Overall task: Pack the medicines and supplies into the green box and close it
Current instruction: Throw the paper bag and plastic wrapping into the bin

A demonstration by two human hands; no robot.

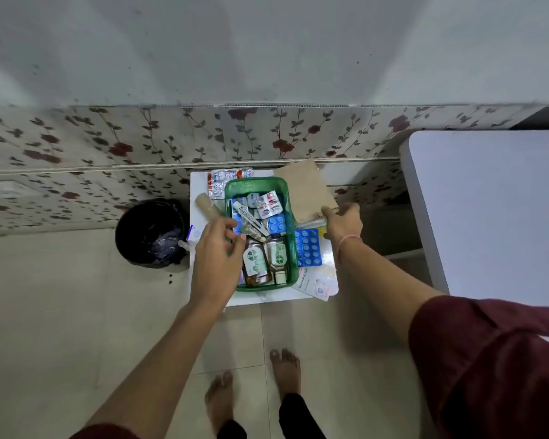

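The green box [257,185] stands open on a small white table [200,185]. It holds two Dettol bottles [255,259], a tube, a blue blister strip and silver pill packs [268,204]. My left hand [217,248] hovers over the box's left rim, fingers apart, holding nothing. My right hand [343,221] rests at the right of the box, pinching the lower edge of a brown paper envelope [308,191]. A large blue blister pack [308,248], a WASHPROOF plaster pack [316,282], a beige roll [208,205] and red-silver pill strips [221,182] lie outside the box.
A black bin [151,232] with a liner stands left of the table. A white surface [488,210] fills the right side. Behind is a floral-papered wall [171,137]. My bare feet [254,394] stand on the tiled floor.
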